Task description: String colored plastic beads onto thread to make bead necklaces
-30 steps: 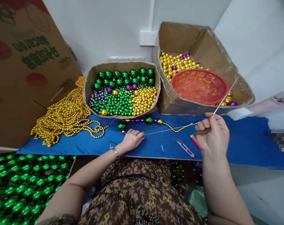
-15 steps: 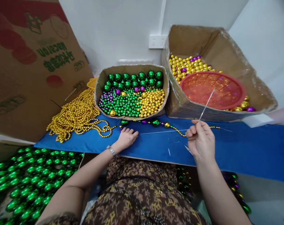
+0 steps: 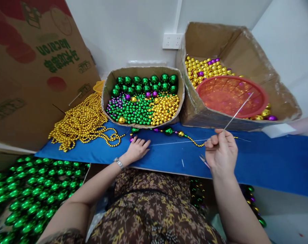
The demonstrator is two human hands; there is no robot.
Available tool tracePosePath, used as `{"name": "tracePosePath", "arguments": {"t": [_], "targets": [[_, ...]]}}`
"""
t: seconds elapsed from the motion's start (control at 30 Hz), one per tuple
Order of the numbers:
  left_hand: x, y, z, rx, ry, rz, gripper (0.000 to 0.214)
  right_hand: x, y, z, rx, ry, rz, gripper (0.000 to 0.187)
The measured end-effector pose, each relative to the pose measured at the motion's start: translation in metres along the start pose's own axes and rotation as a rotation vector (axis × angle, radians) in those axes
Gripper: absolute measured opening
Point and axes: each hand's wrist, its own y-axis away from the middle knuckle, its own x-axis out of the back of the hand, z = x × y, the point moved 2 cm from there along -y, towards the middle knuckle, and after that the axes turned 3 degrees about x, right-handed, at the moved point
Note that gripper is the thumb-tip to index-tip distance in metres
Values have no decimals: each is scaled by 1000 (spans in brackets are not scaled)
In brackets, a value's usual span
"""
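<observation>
My right hand [image 3: 222,150] is closed, pinching a thin white cord [image 3: 239,110] whose straight, stiff-looking end sticks up over the red basket. From this fist a taut white thread [image 3: 174,142] runs left to the fingertips of my left hand [image 3: 137,149]. That left hand lies on the blue cloth with its fingers apart; whether it presses the thread down is hidden. Behind the thread rests a bead strand [image 3: 168,131] of green, gold and purple beads, its gold tail passing behind my right hand. Small scissors [image 3: 204,160] lie partly hidden beside my right wrist.
A cut-down carton [image 3: 105,95] holds green, purple and gold beads. To its right stands a taller box [image 3: 275,91] with a red basket [image 3: 264,98] on gold beads. Gold bead chains [image 3: 79,125] are heaped at left. Large green beads [image 3: 34,189] fill a space below the table [image 3: 270,159].
My right hand has moved slightly right, and the cord's upper end has swung right over the basket. My left hand stays in place. The view has shifted a little.
</observation>
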Motion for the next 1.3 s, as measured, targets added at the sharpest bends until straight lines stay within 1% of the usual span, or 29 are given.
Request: {"name": "tracePosePath", "arguments": {"t": [0.07,0.1,0.27,0.3,0.37,0.43,0.47,0.53,0.6,0.67,0.73,0.8,0.87,0.93,1.03,1.13,1.23,1.3], "targets": [[8,2,-4,1,63,63,49,0,1,-2,3,-9,-3,29],[13,3,-8,13,92,108,49,0,1,-3,5,-11,-3,28],[41,6,-38,182,180,371,34,1,3,-3,-7,-9,-15,26],[46,6,-42,204,196,406,33,2,3,-2,-11,-8,-20,26],[51,5,-44,209,223,436,31,1,4,1,-22,-6,-30,26],[50,3,-36,163,239,418,31,0,5,3,-34,-4,-38,27],[47,2,-30,124,240,389,32,-1,6,4,-38,-3,-41,27],[39,-1,-13,39,220,294,36,-3,7,4,-43,2,-49,27],[28,-3,3,-41,170,173,39,-4,8,3,-43,10,-56,27],[17,-5,13,-95,113,72,37,-4,9,0,-38,19,-59,26],[10,-6,16,-108,80,22,32,-2,8,-2,-27,23,-54,25],[5,-7,13,-78,69,12,29,1,6,-4,-9,21,-43,23],[5,-6,7,-34,62,20,27,4,4,-3,1,17,-31,23],[8,-6,3,-5,62,32,27,5,4,-1,-12,10,-30,24],[23,-8,0,0,114,81,28,2,6,4,-53,10,-46,25],[51,-20,-3,-13,243,207,28,-1,8,11,-73,23,-76,25],[84,-47,-18,15,375,357,24,-3,10,18,-90,49,-113,26],[100,-77,-37,79,421,423,22,-3,10,22,-105,79,-132,26]]}}
